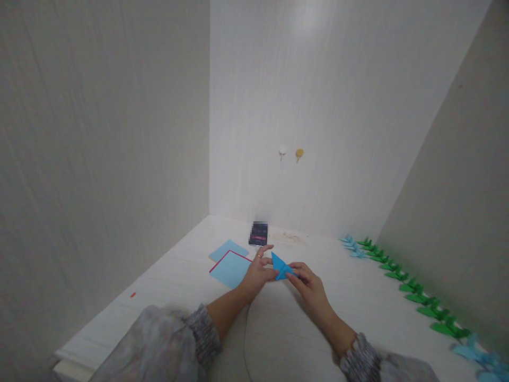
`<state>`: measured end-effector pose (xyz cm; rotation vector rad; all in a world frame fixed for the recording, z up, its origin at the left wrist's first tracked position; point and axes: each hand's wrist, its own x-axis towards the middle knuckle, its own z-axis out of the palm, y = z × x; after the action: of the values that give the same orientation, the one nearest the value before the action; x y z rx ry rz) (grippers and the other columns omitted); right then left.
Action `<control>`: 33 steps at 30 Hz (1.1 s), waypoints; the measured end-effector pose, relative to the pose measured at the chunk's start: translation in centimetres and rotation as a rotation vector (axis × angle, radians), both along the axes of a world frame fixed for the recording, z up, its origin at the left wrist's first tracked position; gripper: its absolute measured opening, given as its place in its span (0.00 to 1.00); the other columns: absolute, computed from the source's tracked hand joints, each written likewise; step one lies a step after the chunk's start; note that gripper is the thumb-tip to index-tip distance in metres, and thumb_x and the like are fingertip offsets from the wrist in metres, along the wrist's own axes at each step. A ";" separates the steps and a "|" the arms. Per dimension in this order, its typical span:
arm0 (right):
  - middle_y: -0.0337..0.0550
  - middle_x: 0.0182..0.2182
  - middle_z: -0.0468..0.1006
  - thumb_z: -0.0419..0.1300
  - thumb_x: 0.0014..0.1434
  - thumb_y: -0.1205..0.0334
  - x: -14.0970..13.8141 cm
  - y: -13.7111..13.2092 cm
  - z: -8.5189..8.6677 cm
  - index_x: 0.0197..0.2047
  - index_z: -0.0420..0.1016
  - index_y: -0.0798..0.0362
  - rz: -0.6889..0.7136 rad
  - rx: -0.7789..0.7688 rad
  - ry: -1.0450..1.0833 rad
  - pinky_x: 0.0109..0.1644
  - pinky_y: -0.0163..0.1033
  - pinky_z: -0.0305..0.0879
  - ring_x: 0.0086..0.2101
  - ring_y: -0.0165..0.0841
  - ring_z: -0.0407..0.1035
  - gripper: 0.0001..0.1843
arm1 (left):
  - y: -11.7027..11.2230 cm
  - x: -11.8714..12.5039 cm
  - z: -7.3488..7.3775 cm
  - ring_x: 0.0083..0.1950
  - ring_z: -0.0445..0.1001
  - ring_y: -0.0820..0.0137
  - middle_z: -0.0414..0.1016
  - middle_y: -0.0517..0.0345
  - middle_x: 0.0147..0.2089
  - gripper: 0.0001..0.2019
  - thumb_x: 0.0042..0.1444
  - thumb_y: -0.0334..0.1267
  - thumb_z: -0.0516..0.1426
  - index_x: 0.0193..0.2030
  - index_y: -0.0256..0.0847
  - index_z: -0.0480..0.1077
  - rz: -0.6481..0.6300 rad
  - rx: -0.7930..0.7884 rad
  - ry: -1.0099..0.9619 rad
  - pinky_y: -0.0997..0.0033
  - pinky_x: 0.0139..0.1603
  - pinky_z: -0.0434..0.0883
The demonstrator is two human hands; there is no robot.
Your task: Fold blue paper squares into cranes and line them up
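Observation:
Between my two hands is a small piece of folded blue paper (pixel 280 265), with one pointed corner standing up. My left hand (pixel 260 270) pinches its left side between thumb and fingers, while another finger stretches away from it. On the other side my right hand (pixel 307 280) grips the right edge, thumb in front and fingers behind. Left of my left hand lies a light blue sheet (pixel 230 269) with a red border along its far edges. Behind that is another light blue sheet (pixel 228 249), partly covered.
A phone (pixel 259 233) leans near the back wall, with a cable (pixel 245 339) running toward me. Green folded paper figures (pixel 413 286) line the right side, with light blue ones (pixel 352 245) at the far end. An orange scrap (pixel 133 294) lies left. Two hooks (pixel 299 153) hang on the wall.

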<state>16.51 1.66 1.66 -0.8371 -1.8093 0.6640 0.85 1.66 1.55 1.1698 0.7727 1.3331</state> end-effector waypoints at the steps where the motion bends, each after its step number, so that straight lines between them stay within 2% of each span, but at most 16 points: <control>1: 0.43 0.33 0.69 0.55 0.49 0.58 0.0 0.1 -0.2 0.27 0.73 0.51 0.002 0.002 0.006 0.37 0.36 0.61 0.34 0.32 0.64 0.08 | 0.0 0.0 0.0 0.24 0.66 0.78 0.68 0.58 0.33 0.30 0.34 0.32 0.60 0.48 0.41 0.56 -0.001 -0.007 0.015 0.77 0.25 0.62; 4: 0.43 0.33 0.69 0.55 0.50 0.58 0.1 0.3 -0.6 0.27 0.73 0.51 0.009 -0.007 0.028 0.37 0.36 0.61 0.34 0.32 0.64 0.08 | -0.1 0.0 0.1 0.24 0.66 0.77 0.69 0.59 0.28 0.19 0.35 0.34 0.60 0.37 0.34 0.65 -0.004 -0.059 0.062 0.76 0.28 0.62; 6: 0.43 0.33 0.69 0.55 0.50 0.57 0.1 0.3 -0.5 0.26 0.72 0.51 0.009 -0.022 0.045 0.38 0.36 0.61 0.34 0.32 0.64 0.08 | -0.3 0.1 0.3 0.25 0.67 0.75 0.69 0.59 0.25 0.16 0.36 0.35 0.59 0.36 0.33 0.67 -0.005 -0.094 0.065 0.74 0.31 0.63; 11: 0.44 0.31 0.70 0.54 0.50 0.54 0.0 0.1 0.0 0.27 0.72 0.54 -0.018 -0.102 0.111 0.39 0.37 0.61 0.34 0.33 0.65 0.12 | -0.4 0.2 0.4 0.32 0.69 0.71 0.71 0.56 0.31 0.15 0.40 0.36 0.56 0.37 0.34 0.67 -0.055 -0.077 0.015 0.69 0.39 0.63; 14: 0.43 0.27 0.71 0.53 0.50 0.53 0.1 0.1 0.1 0.29 0.71 0.55 -0.044 -0.145 0.137 0.36 0.36 0.61 0.31 0.33 0.65 0.14 | -0.2 0.0 0.2 0.35 0.68 0.70 0.70 0.54 0.36 0.15 0.38 0.35 0.57 0.37 0.35 0.69 -0.022 0.016 0.110 0.68 0.41 0.62; 18: 0.42 0.24 0.72 0.53 0.49 0.51 0.0 0.0 0.2 0.28 0.71 0.56 -0.062 -0.170 0.149 0.34 0.35 0.60 0.28 0.33 0.65 0.15 | -0.1 -0.4 0.0 0.45 0.64 0.66 0.62 0.52 0.46 0.11 0.38 0.35 0.58 0.33 0.38 0.71 0.123 0.201 0.278 0.67 0.47 0.59; 21: 0.41 0.22 0.72 0.53 0.49 0.51 -0.1 -0.3 0.4 0.26 0.70 0.56 -0.080 -0.190 0.162 0.32 0.35 0.59 0.26 0.32 0.65 0.16 | -0.1 -0.8 0.1 0.50 0.59 0.65 0.60 0.52 0.49 0.09 0.39 0.37 0.58 0.31 0.40 0.72 0.216 0.292 0.377 0.66 0.52 0.55; 23: 0.40 0.19 0.71 0.53 0.49 0.51 -0.2 -0.4 0.6 0.25 0.69 0.56 -0.103 -0.207 0.185 0.31 0.34 0.59 0.24 0.31 0.65 0.16 | 0.0 -0.8 0.1 0.51 0.59 0.65 0.61 0.52 0.50 0.08 0.39 0.38 0.59 0.28 0.39 0.72 0.230 0.307 0.384 0.66 0.52 0.54; 26: 0.37 0.14 0.68 0.53 0.48 0.50 -0.3 -0.6 1.0 0.25 0.68 0.56 -0.121 -0.254 0.231 0.27 0.34 0.59 0.20 0.30 0.63 0.16 | 0.1 -0.4 -0.4 0.42 0.66 0.68 0.69 0.52 0.40 0.10 0.40 0.41 0.58 0.26 0.36 0.71 0.128 0.244 0.327 0.69 0.45 0.60; 29: 0.36 0.15 0.68 0.57 0.43 0.49 -0.6 -0.7 1.1 0.25 0.67 0.56 -0.099 -0.300 0.284 0.23 0.34 0.59 0.18 0.28 0.62 0.17 | 0.1 0.0 -0.9 0.26 0.67 0.73 0.71 0.55 0.25 0.14 0.42 0.44 0.56 0.28 0.33 0.70 -0.094 0.075 0.247 0.74 0.30 0.64; 31: 0.37 0.16 0.68 0.59 0.40 0.49 -0.7 -0.7 1.0 0.25 0.66 0.56 -0.091 -0.315 0.302 0.20 0.33 0.59 0.18 0.28 0.61 0.17 | 0.0 0.3 -1.1 0.22 0.66 0.75 0.70 0.56 0.23 0.16 0.40 0.44 0.57 0.32 0.32 0.68 -0.179 0.001 0.201 0.76 0.23 0.62; 33: 0.36 0.16 0.68 0.59 0.41 0.50 -0.7 -0.6 0.8 0.26 0.66 0.56 -0.085 -0.322 0.285 0.19 0.33 0.58 0.17 0.27 0.61 0.17 | -0.2 0.3 -1.0 0.20 0.67 0.74 0.70 0.56 0.22 0.18 0.39 0.45 0.57 0.33 0.32 0.67 -0.181 -0.041 0.181 0.77 0.20 0.61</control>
<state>15.78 1.03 2.43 -0.9702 -1.4233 0.9830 1.19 1.49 0.56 1.3086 0.7995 1.0687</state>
